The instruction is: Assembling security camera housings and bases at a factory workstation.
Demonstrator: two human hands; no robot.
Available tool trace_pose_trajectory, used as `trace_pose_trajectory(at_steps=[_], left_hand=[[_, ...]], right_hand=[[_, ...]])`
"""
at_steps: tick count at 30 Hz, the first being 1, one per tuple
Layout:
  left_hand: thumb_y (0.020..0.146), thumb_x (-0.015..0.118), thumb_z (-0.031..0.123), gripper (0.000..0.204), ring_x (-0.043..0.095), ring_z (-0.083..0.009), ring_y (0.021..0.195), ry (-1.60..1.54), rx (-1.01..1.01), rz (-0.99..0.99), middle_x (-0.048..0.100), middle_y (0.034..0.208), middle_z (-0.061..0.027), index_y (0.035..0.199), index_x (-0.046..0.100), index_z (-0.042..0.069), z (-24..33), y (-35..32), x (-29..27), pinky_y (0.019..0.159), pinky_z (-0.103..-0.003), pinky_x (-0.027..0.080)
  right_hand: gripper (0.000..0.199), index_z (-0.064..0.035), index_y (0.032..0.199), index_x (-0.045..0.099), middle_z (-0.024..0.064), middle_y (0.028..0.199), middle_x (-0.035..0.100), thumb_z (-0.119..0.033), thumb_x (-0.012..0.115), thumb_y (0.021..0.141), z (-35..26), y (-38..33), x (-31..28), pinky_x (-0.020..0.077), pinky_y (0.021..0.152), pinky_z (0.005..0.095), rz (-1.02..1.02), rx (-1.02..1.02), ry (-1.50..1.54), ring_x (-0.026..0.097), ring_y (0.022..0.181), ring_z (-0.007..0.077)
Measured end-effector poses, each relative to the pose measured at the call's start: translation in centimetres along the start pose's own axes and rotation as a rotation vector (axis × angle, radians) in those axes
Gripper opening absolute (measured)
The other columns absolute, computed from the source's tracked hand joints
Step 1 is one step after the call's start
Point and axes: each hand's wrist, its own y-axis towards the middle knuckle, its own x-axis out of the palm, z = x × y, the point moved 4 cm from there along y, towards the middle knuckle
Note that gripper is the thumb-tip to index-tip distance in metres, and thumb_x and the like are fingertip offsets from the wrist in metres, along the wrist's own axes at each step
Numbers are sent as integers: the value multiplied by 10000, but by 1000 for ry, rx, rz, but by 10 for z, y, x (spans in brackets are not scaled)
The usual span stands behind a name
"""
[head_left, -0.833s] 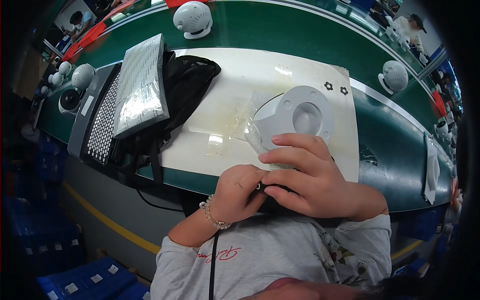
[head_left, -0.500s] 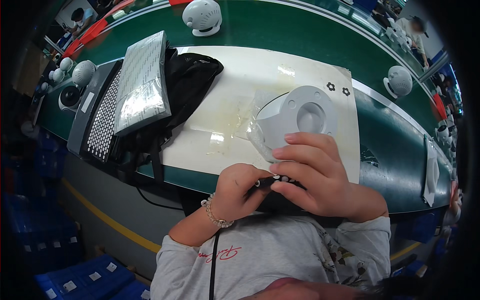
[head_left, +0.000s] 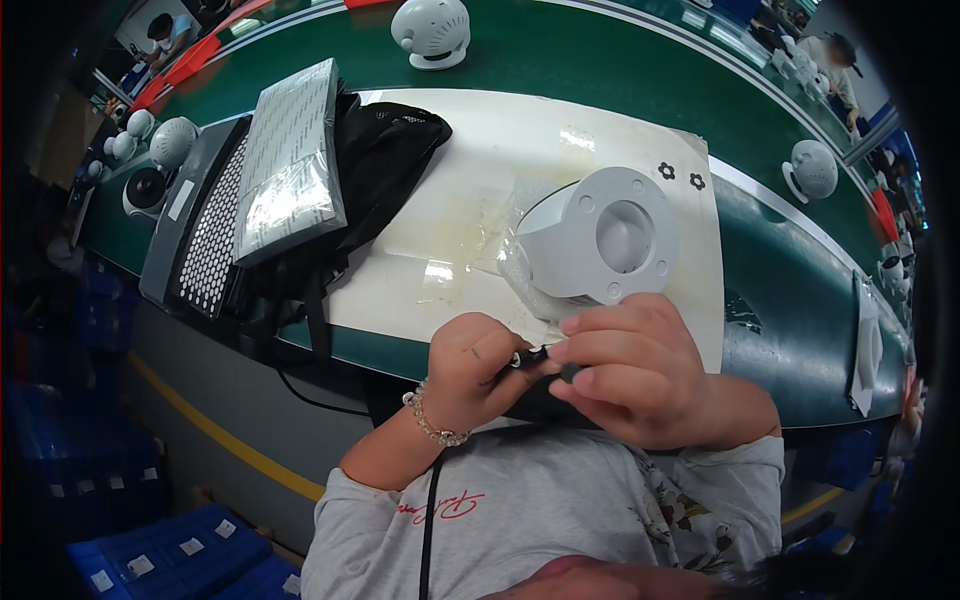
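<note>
Close to my chest, my left hand [head_left: 478, 368] and my right hand [head_left: 638, 368] meet over a small dark part [head_left: 533, 355] with a shiny tip; both pinch it between the fingertips. Just beyond them a white round device housing [head_left: 600, 240] lies on its side on a white mat [head_left: 470, 170], its recessed round face toward me. Clear plastic wrap lies under the housing. My left wrist wears a bead bracelet.
A black mesh bag [head_left: 385, 160] and a grey tray of sheets in plastic [head_left: 290, 160] lie at the mat's left. White round devices [head_left: 432, 30] [head_left: 812, 170] stand on the green conveyor belt [head_left: 800, 300]. Blue bins [head_left: 170, 555] sit on the floor. Other people work far off.
My right hand has come down off the white housing toward my chest, uncovering it. Both hands now close on the small dark part.
</note>
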Motion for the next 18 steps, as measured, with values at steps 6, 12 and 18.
trace_pose_trajectory(at_steps=[6,12,18], left_hand=[[550,721,112,262,443,-229,468,77,53,-24,442,521,-56,612,472,59,2,1,1,445,-321,342],[574,730,121,301,424,-234,447,145,9,-3,418,495,-59,570,435,63,3,3,1,431,-324,332],[618,757,228,436,362,-225,403,175,-78,5,366,447,-57,521,359,78,2,1,-6,392,-313,286]], right_hand=[[334,-93,903,523,40,854,611,-59,706,626,1,1,7,399,639,312,-38,-26,-120,590,812,212],[266,-99,858,550,39,838,589,-52,683,631,2,-1,12,410,640,323,-159,-76,-58,565,806,199],[476,-112,999,428,81,877,532,63,666,627,15,-3,-5,436,631,328,-1,7,224,541,783,237]])
